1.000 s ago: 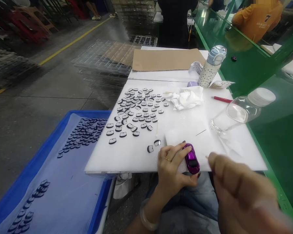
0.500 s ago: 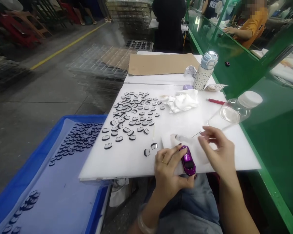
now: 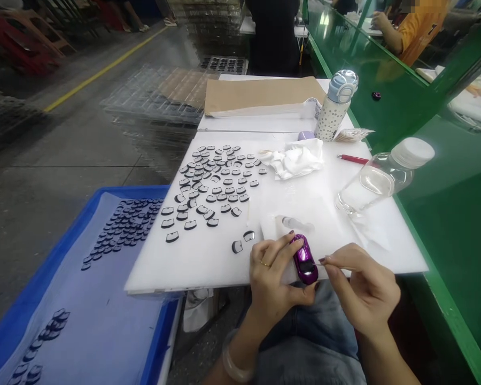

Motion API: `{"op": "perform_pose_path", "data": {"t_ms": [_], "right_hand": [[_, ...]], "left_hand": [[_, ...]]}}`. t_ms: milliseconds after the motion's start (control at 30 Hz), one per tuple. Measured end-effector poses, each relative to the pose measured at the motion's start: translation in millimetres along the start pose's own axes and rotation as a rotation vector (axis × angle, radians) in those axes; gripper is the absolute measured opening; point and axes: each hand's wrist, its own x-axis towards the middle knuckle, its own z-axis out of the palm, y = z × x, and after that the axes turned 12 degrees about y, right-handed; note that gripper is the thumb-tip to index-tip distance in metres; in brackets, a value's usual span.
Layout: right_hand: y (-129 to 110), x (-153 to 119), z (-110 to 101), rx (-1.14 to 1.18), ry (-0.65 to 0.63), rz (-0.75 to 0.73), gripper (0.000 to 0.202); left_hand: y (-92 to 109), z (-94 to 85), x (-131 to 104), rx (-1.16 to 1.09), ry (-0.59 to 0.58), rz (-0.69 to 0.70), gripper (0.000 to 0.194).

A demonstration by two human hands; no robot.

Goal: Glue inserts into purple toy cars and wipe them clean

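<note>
1. Near the front edge of the white surface [image 3: 208, 256], seen from the head camera, the left hand [image 3: 273, 283] has its grip clenched around a purple toy car [image 3: 304, 260], thumb and fingers along its sides.
2. Just right of the car, the right hand [image 3: 364, 291] pinches a thin stick [image 3: 318, 262] whose tip touches the car's side.
3. Two small black window pieces [image 3: 242, 241] lie just left of the left hand; many more [image 3: 214, 179] are spread toward the surface's back left corner.
4. Further back sit a crumpled white cloth [image 3: 299, 159], a red pen [image 3: 353, 159], a clear bottle [image 3: 380, 179] lying on its side, and a dotted water bottle [image 3: 334, 107] standing upright.
5. Beyond the left edge, a blue tray [image 3: 64, 256] holds further dark pieces.
</note>
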Motion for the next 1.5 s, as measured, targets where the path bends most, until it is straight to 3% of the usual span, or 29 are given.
{"op": "perform_pose_path", "data": {"t_ms": [67, 233, 667, 733, 833, 900, 1100, 1200, 1267, 1367, 1500], "right_hand": [[3, -2, 3, -0.029, -0.004, -0.023, 0.038], [4, -2, 2, -0.060, 0.122, -0.152, 0.043], [4, -7, 10, 0.003, -0.029, 0.036, 0.038], [2, -2, 11, 0.082, 0.045, 0.005, 0.034], [2, 13, 12, 0.112, 0.323, -0.114, 0.030], [6, 27, 14, 0.023, 0.376, -0.120, 0.030], [32, 48, 23, -0.384, -0.142, 0.068, 0.012], [33, 44, 12, -0.389, -0.169, 0.126, 0.020], [30, 41, -4, -0.411, -0.096, 0.195, 0.026], [32, 36, -32, -0.515, 0.078, 0.255, 0.017], [52, 33, -60, -0.684, 0.156, 0.262, 0.020]], "left_hand": [[0, 0.1, 0, -0.007, 0.004, -0.002, 0.045], [-1, -0.5, -1, -0.011, -0.007, -0.001, 0.049], [1, -0.8, 0, 0.000, -0.017, -0.022, 0.043], [1, -0.7, -1, -0.001, -0.012, -0.021, 0.045], [1, -0.4, -1, 0.001, -0.004, -0.014, 0.047], [1, -0.5, -1, -0.002, -0.009, -0.011, 0.047], [-2, -1.7, -1, 0.010, -0.021, 0.023, 0.047], [-3, -1.2, -2, 0.025, -0.021, 0.040, 0.048], [-3, -0.4, -4, 0.045, -0.014, 0.051, 0.050], [-3, 0.7, -5, 0.079, -0.013, 0.048, 0.052], [-3, 0.8, -6, 0.096, -0.021, 0.043, 0.053]]}}
